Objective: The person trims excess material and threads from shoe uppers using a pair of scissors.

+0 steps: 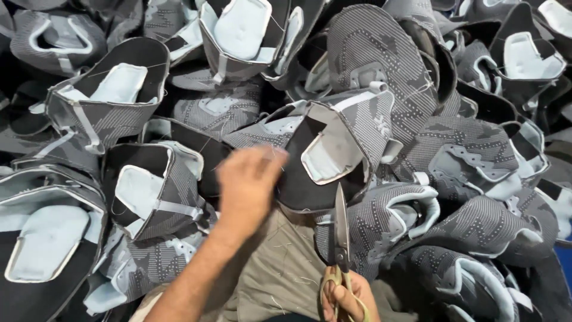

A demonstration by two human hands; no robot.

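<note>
a: what's nearest, low in the view?

b: the right hand [345,296], closed around the yellowish handles of a pair of scissors [341,238]. the blades are together and point straight away from the person, over a lap in olive cloth [280,268] flecked with loose threads.

a: and the left hand [249,183]?

b: a little farther and to the left, blurred. the fingers look loosely curled, reaching onto the dark lining of a grey patterned shoe upper [333,152] with a pale blue collar. whether it truly grips it, i cannot tell.

a: where does that upper sit?

b: at the middle, just beyond the scissor tips, on top of the heap.

a: and beyond?

b: a pile of the same shoe uppers [119,95] on all sides, left, right and far, many showing pale blue padded insides.
</note>
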